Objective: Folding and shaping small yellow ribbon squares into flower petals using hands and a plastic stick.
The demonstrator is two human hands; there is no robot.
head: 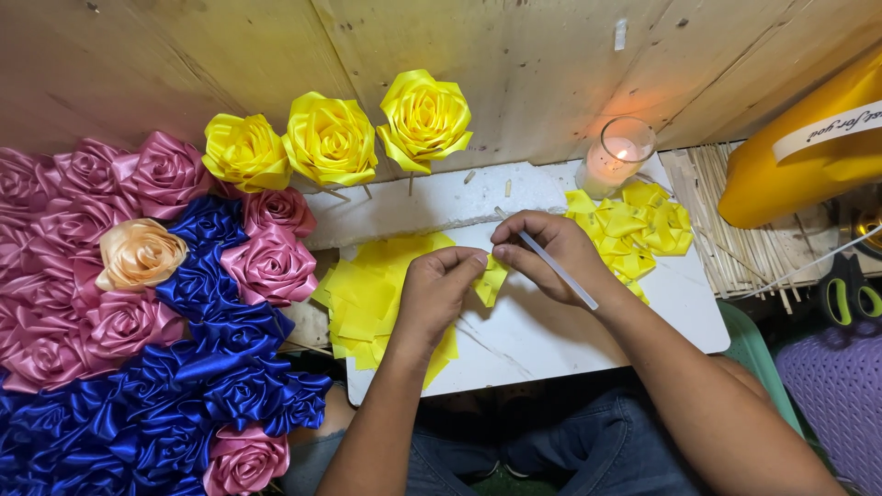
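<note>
Your left hand (436, 285) pinches a yellow ribbon piece (490, 280); your right hand (551, 257) grips it too, plus a clear stick (556, 268).

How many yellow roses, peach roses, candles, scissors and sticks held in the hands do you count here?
yellow roses: 3
peach rose: 1
lit candle: 1
scissors: 1
translucent stick in the right hand: 1
Total: 7

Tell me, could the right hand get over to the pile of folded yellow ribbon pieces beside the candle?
Probably yes. The right hand sits right next to the folded yellow pieces with nothing between them, though it already holds a clear stick and pinches a yellow piece with the left hand.
</note>
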